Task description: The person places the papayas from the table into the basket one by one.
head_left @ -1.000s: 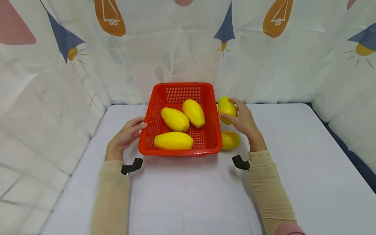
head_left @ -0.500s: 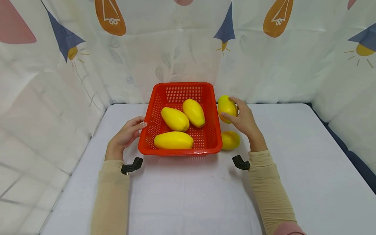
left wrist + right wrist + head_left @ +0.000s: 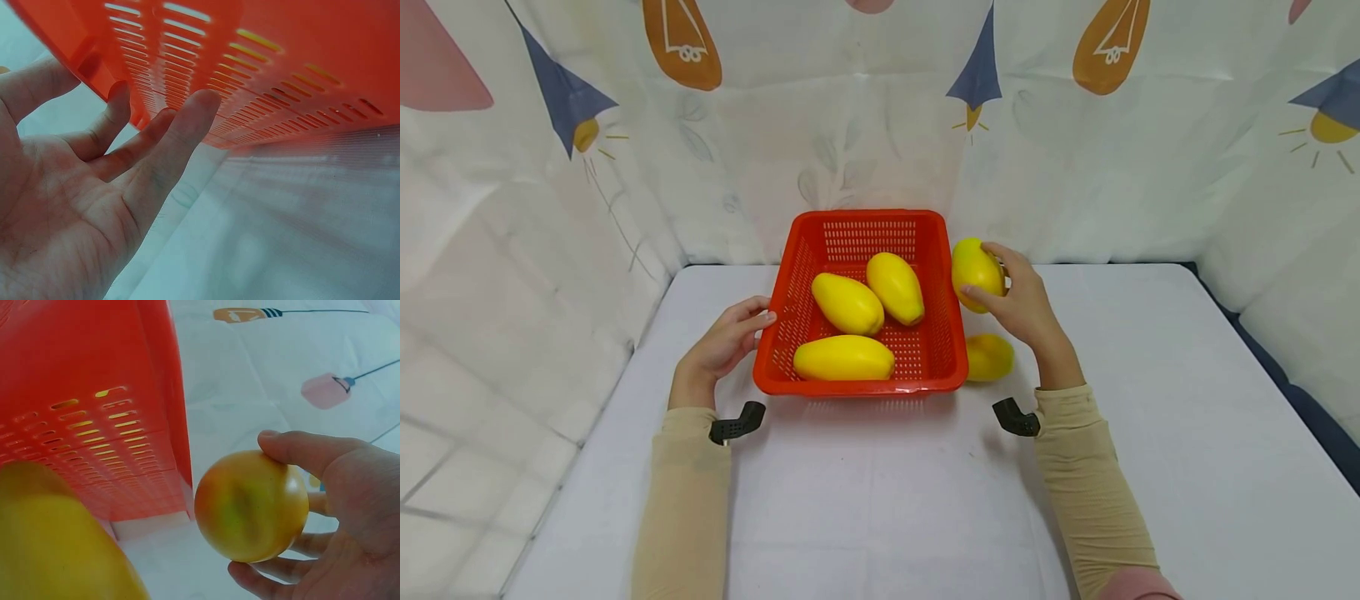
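My right hand (image 3: 1021, 302) grips a yellow papaya (image 3: 977, 275) beside the right rim of a red plastic basket (image 3: 953, 333). In the right wrist view, thumb and fingers curve round this papaya (image 3: 250, 506), whose greenish end faces the camera. Three more papayas lie in the basket: one lengthwise in front (image 3: 844, 358), two behind it. Another papaya (image 3: 989, 358) sits on the table against the basket's right side, partly hidden by the rim. At the basket's left side my left hand (image 3: 724, 343) touches the outer wall and rim with loosely extended fingers (image 3: 181, 137).
A white cloth covers the table (image 3: 880, 500). Behind and at the sides hangs a pale printed curtain (image 3: 880, 125), close to the basket's back. Black camera mounts (image 3: 737, 423) stick out from both wrists.
My right hand has raised the papaya slightly and shifted it a little left, toward the basket rim. The left hand, the basket and the other papayas have stayed put.
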The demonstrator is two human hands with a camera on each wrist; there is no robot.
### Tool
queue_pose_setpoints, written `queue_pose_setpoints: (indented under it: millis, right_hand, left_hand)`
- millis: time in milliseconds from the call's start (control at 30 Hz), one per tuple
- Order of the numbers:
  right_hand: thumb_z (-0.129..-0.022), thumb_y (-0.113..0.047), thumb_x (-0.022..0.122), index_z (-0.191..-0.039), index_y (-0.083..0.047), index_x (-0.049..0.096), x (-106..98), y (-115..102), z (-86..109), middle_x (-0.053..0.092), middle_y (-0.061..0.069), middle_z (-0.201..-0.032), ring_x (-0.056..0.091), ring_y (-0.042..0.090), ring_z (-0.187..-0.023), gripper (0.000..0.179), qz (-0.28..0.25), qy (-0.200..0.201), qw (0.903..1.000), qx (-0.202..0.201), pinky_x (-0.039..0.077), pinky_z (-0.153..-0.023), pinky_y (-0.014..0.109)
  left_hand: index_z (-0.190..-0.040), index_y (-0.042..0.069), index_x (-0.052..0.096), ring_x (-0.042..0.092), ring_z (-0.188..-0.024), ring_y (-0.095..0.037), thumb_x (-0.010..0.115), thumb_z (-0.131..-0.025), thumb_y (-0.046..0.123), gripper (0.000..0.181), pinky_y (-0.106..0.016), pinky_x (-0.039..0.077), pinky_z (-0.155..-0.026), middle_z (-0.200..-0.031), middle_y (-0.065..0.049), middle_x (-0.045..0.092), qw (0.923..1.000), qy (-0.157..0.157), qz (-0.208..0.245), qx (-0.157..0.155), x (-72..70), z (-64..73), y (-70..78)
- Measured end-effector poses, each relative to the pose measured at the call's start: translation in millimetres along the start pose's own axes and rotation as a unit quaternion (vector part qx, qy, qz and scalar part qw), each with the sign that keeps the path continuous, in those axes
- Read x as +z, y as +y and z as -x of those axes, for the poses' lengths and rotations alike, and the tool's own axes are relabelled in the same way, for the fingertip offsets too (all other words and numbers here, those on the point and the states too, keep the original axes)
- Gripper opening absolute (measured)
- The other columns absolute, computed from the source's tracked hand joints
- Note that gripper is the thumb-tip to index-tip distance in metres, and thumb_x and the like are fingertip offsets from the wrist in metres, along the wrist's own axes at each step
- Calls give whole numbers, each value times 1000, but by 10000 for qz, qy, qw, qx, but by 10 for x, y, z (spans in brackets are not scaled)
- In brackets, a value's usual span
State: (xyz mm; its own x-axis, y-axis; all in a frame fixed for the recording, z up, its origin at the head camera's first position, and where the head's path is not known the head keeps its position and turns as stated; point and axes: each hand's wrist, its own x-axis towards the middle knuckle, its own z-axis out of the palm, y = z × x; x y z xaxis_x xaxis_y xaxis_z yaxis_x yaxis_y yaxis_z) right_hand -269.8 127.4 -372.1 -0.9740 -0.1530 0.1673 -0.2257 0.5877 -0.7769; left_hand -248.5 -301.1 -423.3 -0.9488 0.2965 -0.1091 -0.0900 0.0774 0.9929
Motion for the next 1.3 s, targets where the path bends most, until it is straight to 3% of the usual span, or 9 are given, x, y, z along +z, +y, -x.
queue_pose_setpoints:
  millis: [567,1300]
  right_hand:
    - [-88,-36,69,-147,-23,37,10,-125,53,37,4,-152,42,31,-131,68,-261,-235,9991,-246,45,-101,50]
    - [-87,-37,71,-146,-22,38,85,-260,119,39,4,-150,45,27,-127,70,-123,-386,9974,-599,48,-100,48]
  left_hand:
    - [-125,-1,48,58,-102,-12,52,-99,25,36,-24,56,-82,-116,-5,53,10000,50,-1,67,2,-11,7]
    - [-125,0,47,57,-103,-11,53,-99,26,37,-24,55,-84,-119,-7,51,10000,38,-62,-53,1,-13,0]
